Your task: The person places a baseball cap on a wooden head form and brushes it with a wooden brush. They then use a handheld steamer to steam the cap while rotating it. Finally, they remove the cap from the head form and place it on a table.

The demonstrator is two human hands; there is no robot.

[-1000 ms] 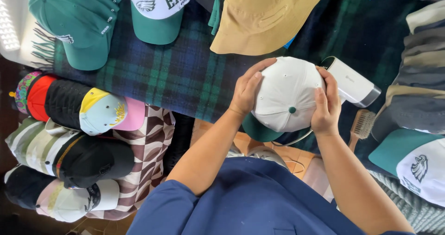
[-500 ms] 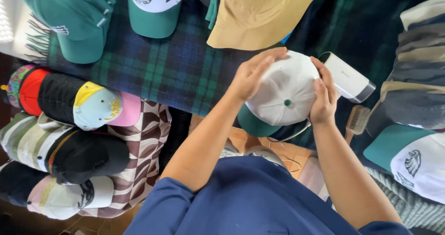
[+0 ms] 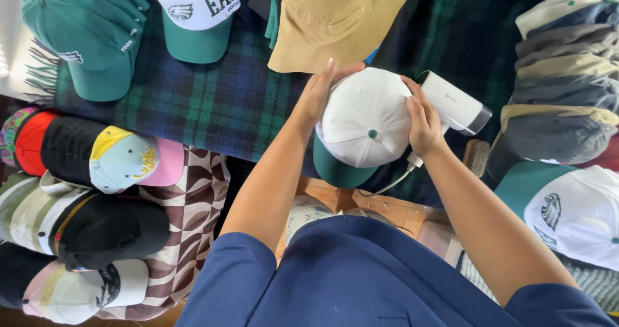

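Centre of the frame: a white cap with a green brim [image 3: 364, 130] is held from both sides, crown up, over the dark plaid blanket [image 3: 213, 101]; the left hand [image 3: 320, 93] lies flat against the cap's left panel, fingers extended toward the top of the frame, and the right hand [image 3: 422, 117] cups the right panel, so both hands grasp the cap between them; the grip appears suited to keeping the crown rounded and steady, with the brim pointing down toward the person's blue shirt [image 3: 361, 275]. Just right of the cap, touching or nearly touching the right hand, lies a white handheld appliance [image 3: 456, 102] with a cord running below the cap; a small brush [image 3: 477, 156] sits beside it. Surroundings are crowded: a tan bucket hat [image 3: 335, 20] immediately above the cap, green caps [image 3: 90, 30] at upper left, a row of nested caps [image 3: 90, 153] at left, stacked caps [image 3: 567, 49] at upper right; free blanket area is limited.
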